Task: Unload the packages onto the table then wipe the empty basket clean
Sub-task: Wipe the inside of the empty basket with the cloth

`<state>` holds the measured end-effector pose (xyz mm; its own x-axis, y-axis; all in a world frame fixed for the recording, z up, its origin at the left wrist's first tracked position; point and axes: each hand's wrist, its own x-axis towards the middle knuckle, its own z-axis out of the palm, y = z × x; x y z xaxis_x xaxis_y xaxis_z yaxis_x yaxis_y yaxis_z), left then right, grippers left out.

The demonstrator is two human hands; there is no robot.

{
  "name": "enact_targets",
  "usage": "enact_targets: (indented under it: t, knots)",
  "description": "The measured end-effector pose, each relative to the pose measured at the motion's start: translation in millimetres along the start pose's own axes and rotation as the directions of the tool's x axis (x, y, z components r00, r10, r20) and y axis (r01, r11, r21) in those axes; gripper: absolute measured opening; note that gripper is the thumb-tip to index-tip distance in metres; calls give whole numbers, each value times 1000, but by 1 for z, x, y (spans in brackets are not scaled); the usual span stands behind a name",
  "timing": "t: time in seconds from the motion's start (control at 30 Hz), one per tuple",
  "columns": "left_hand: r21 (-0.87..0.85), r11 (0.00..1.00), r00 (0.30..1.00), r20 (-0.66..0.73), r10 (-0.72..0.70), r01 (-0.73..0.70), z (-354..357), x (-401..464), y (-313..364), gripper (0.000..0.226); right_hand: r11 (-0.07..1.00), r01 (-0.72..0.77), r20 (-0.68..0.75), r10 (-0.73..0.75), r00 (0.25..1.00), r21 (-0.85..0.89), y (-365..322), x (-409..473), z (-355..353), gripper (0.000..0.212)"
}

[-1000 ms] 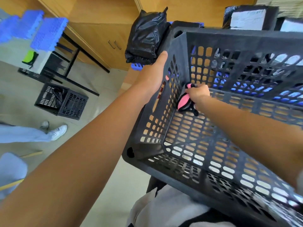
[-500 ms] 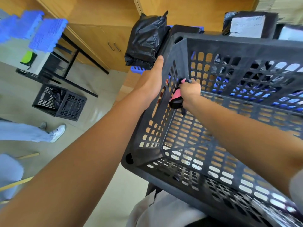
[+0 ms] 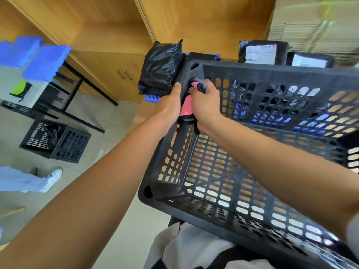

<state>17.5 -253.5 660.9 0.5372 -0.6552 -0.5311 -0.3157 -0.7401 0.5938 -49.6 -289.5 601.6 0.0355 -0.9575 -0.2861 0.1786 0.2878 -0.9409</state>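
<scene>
The black slatted plastic basket point(image 3: 242, 171) is filling the centre and right of the frame, tilted with its open side toward the person and no packages showing inside it. Beyond it, black-wrapped packages are lying at the top of the frame: a black bagged package point(image 3: 161, 66) at upper centre, and two labelled parcels point(image 3: 262, 52) at upper right; what they are resting on cannot be told. A second black crate point(image 3: 54, 140) is sitting on the floor at left, below a black-legged table point(image 3: 64, 88).

The left hand point(image 3: 169, 107) is bracing the basket's left wall from outside, fingers lying straight against the plastic near the upper corner. The right hand point(image 3: 204, 105) is working inside the basket, fingers curled round a pink and dark cleaning cloth point(image 3: 187, 108) and pressing it against the inner face of that same wall.

The cloth is lying between the two hands, with only the slatted wall separating them. The wall's long axis is running from the upper corner down toward the lower centre of the frame, so the unwiped length appears to be lying below the right hand's grip, toward the person.
</scene>
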Motion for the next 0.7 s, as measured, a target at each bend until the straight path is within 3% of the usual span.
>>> enact_targets:
  t: [0.1, 0.17, 0.23, 0.33, 0.4, 0.5, 0.57, 0.63, 0.7]
  knots:
    - [-42, 999, 1000, 1, 30, -30, -2, -1, -1, 65, 988, 151, 111, -145, 983, -45, -3, -25, -6, 8]
    - [-79, 996, 999, 8, 31, -30, -3, -2, -1, 62, 986, 164, 198, -158, 967, -17, -8, -36, -12, 7]
    - [-136, 991, 1000, 21, 15, -12, -5, -6, -1, 61, 997, 80, 326, -82, 942, 20, -11, -42, -25, 10]
    - [-144, 990, 999, 45, 16, -9, -8, -10, -2, 70, 990, -138, 530, 131, 838, -27, -14, -43, -51, 23]
    - [-141, 989, 997, 52, 59, -51, -10, -13, -3, 60, 971, -210, 516, 238, 823, -113, -15, -45, -68, 29]
    - [-189, 959, 976, 5, 216, -212, -15, -14, -9, 38, 961, -266, 405, 272, 873, -73, -20, -53, -86, 31]
    - [-221, 893, 918, -28, 396, -392, -18, -15, -18, 24, 955, -295, 397, 282, 873, -30, -24, -61, -93, 30]
    - [-96, 760, 766, -53, 641, -643, -23, -17, -26, 23, 950, -312, 415, 292, 862, -21, -31, -70, -95, 33]
    - [-36, 601, 599, 54, 799, -798, -28, -20, -30, 32, 948, -318, 440, 291, 849, -15, -40, -80, -93, 40]
